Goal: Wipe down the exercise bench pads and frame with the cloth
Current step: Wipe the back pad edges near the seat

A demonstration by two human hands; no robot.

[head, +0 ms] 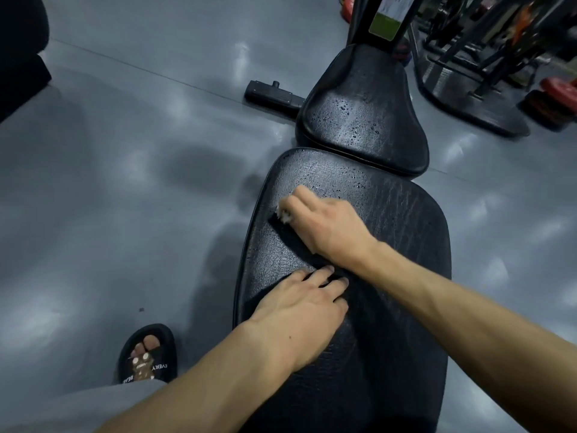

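A black bench runs away from me, with a long back pad [390, 323] close by and a smaller seat pad [359, 110] beyond it, both speckled with water drops. My right hand [327, 226] lies on the upper left of the back pad, fingers curled over a small whitish cloth [284, 215] of which only a bit shows. My left hand [306, 304] rests flat on the same pad just below, fingers spread. A black frame post [388, 20] rises behind the seat pad.
A black frame foot [271, 93] sticks out on the grey floor left of the seat pad. Dark racks and red weight plates [555, 85] stand at the upper right. My sandalled foot [146, 354] is on the floor at the lower left.
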